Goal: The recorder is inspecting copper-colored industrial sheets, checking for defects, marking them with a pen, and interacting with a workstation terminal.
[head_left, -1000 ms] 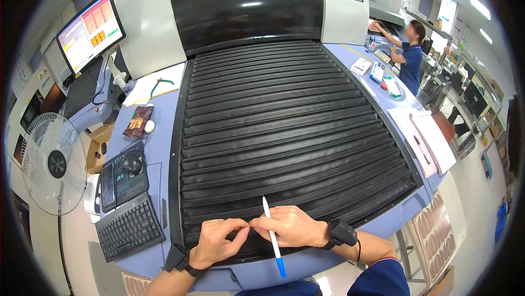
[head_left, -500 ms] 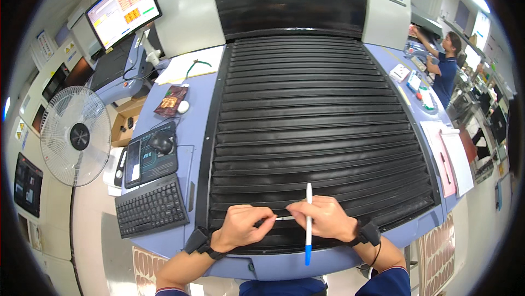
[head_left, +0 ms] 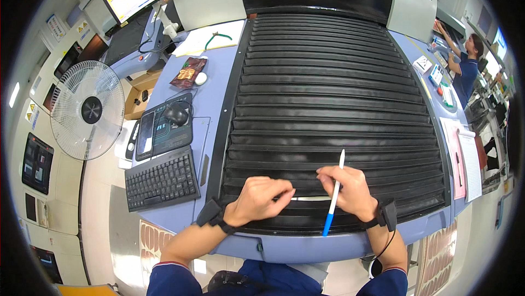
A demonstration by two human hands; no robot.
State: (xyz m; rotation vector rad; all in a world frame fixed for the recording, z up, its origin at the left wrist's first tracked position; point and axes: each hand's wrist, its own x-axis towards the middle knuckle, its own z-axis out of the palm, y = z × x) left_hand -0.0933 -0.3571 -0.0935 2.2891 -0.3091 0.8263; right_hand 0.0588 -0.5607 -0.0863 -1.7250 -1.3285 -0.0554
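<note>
Head view: at the near edge of the black slatted cover [head_left: 333,94], the left hand [head_left: 260,198] and right hand [head_left: 350,191] pinch a thin pale strip [head_left: 309,198] taut between them, the right hand also gripping a blue-tipped white pen [head_left: 333,196] upright, clear of the strip.

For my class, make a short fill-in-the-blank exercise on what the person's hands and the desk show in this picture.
1. The right hand holds a white pen with a ____ end.
2. Both hands rest on the black ____ surface.
3. The left hand pinches one end of a thin ____ strip.
4. Left of the keyboard stands a white ____.

Missing words: blue; ribbed; white; fan
</note>
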